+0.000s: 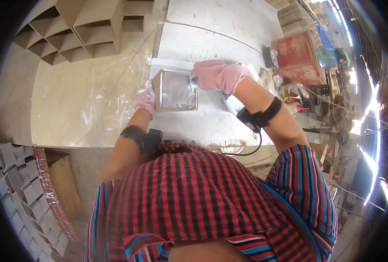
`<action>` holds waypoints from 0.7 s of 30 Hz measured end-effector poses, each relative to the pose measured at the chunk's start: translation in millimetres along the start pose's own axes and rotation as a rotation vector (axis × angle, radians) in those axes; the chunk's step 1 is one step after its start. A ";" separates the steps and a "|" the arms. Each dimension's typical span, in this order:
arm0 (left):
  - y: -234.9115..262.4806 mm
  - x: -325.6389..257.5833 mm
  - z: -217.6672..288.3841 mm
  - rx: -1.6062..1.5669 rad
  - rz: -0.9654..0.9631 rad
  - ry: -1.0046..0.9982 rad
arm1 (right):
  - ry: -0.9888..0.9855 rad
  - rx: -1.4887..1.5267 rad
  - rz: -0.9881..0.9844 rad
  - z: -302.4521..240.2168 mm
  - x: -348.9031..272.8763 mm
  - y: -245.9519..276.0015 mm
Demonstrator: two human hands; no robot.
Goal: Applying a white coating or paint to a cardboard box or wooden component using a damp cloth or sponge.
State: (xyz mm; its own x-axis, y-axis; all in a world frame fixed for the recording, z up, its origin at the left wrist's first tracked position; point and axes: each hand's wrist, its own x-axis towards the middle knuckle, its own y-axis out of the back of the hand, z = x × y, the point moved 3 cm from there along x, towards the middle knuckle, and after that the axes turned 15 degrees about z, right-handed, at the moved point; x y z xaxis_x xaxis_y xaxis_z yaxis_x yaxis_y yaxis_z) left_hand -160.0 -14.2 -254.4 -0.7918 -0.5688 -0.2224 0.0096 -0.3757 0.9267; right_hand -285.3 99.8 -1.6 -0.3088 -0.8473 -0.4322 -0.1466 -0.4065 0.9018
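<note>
A square tan box (174,89) with a thin metallic-looking rim lies on the pale work surface in front of me. Whitish smears cover its inner panel. My left hand (146,99), in a pink glove with white residue, grips the box along its left side. At the box's right rim is my right hand (218,76), also in a pink glove. Its fingers are closed round a small greyish thing (194,82), mostly hidden, that I cannot make out. A white, flat-sided object (234,104) lies partly under my right forearm.
Several open tan boxes (93,26) stand stacked at the far left of the white-smeared table (76,100). More boxes (26,187) are piled at lower left. On the right are a worn red panel (295,54), a clear bluish jug (326,58) and a fan (335,122).
</note>
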 end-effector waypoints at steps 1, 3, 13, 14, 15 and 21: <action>-2.8 0.3 -1.3 0.009 0.104 -0.007 | 0.003 -0.003 0.003 -0.4 1.1 0.2; 13.3 -3.9 11.5 0.013 0.204 -0.029 | 0.019 0.129 0.215 1.2 -3.6 3.9; 4.6 -0.4 9.3 -0.402 0.539 0.029 | -0.032 0.199 0.060 4.5 -10.0 3.2; -0.9 2.1 9.9 -0.660 0.447 0.154 | -0.059 0.226 0.125 6.0 -9.9 6.0; -14.2 3.2 -1.0 -0.652 0.450 0.171 | -0.069 0.260 0.185 0.6 -7.7 7.9; -19.6 7.2 -3.4 -1.084 0.196 0.544 | -0.055 0.218 -0.116 -9.8 -29.3 -1.2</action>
State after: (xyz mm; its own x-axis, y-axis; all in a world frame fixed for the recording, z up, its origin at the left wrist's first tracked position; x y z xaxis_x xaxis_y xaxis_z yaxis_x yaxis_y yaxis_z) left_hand -163.9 -13.4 -275.2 -0.3650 -0.8175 -0.4456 0.8076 -0.5161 0.2855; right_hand -266.9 121.7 9.9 -0.3282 -0.7770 -0.5372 -0.3817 -0.4111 0.8278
